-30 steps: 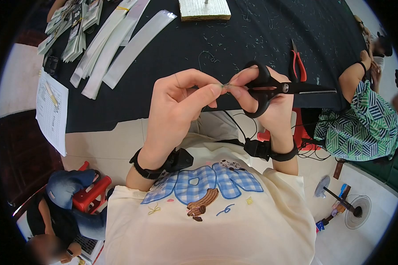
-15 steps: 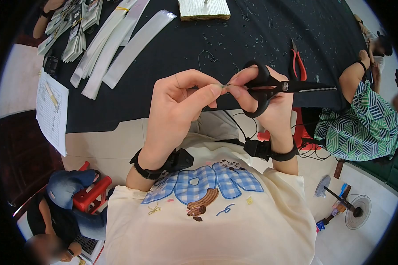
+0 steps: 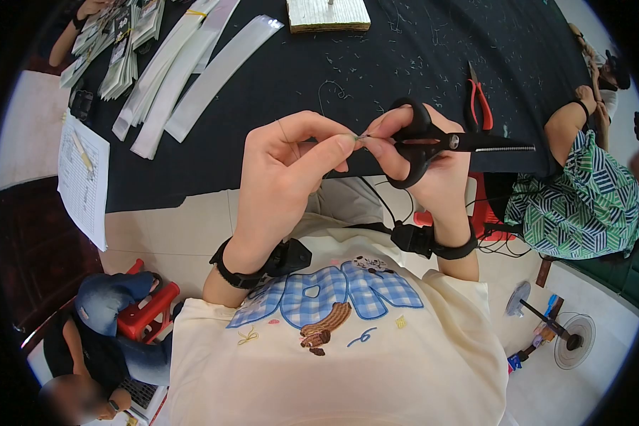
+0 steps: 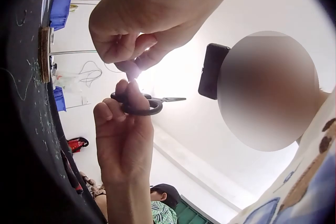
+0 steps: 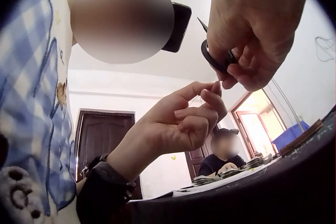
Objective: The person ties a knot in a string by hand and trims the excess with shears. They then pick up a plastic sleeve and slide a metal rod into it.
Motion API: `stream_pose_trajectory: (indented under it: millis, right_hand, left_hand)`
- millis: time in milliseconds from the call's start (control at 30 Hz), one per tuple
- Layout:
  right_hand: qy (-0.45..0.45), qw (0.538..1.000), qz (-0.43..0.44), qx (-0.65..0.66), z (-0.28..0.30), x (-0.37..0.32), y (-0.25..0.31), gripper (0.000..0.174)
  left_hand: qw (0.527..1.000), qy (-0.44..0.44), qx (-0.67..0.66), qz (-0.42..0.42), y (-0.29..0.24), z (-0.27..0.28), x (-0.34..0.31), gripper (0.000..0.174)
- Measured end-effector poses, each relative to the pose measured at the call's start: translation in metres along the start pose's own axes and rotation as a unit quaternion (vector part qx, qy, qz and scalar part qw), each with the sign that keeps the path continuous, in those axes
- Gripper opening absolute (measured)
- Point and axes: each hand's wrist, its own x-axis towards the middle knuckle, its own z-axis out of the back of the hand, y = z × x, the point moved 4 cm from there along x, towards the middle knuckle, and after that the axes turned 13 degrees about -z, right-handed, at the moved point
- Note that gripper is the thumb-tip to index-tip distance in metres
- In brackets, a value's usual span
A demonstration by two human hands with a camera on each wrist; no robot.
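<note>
My left hand [image 3: 280,167] pinches a thin greenish thread [image 3: 361,138] between thumb and forefinger, in front of my chest near the black table's edge. My right hand [image 3: 433,153] pinches the same small spot from the other side, fingertips almost meeting the left ones. Black-handled scissors [image 3: 456,141] hang on the right thumb and finger through their loops, blades pointing right, away from the thread. In the left wrist view the scissors [image 4: 152,104] show below the pinching fingertips. Most of the thread is hidden between the fingers.
On the black cloth [image 3: 263,92] lie red-handled pliers [image 3: 480,103], thread scraps, clear plastic sleeves [image 3: 224,78] and bundled cards [image 3: 121,67]. A board [image 3: 328,15] with an upright pin stands at the back. A paper sheet with a pen [image 3: 82,167] overhangs the left edge. Other people sit around.
Both hands stay in almost the same place, still pinching the thread. The scissors have tilted and shifted slightly left. At the far left, another person's arm has come in near the cards.
</note>
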Motion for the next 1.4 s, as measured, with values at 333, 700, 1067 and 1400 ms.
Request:
stream_pose_trajectory:
  millis: [333, 700, 1067, 1400]
  right_hand:
    - [0.014, 0.999, -0.009, 0.028, -0.0019, -0.0006, -0.0011, 0.016]
    - [-0.003, 0.996, 0.035, -0.078, 0.0005, 0.0013, 0.0034, 0.016]
    - [-0.009, 0.995, 0.037, -0.091, 0.0013, 0.0011, 0.0045, 0.014]
    - [-0.034, 0.995, -0.008, -0.091, -0.0001, -0.0016, 0.0046, 0.012]
  left_hand:
    - [1.000, -0.008, -0.005, -0.002, -0.0004, -0.0005, -0.0004, 0.012]
    - [1.000, 0.023, 0.007, -0.014, -0.0046, 0.0015, 0.0005, 0.012]
    - [0.991, 0.011, 0.102, -0.086, -0.0042, 0.0012, -0.0014, 0.007]
    - [0.970, 0.018, 0.197, -0.138, -0.0063, -0.0003, -0.0026, 0.005]
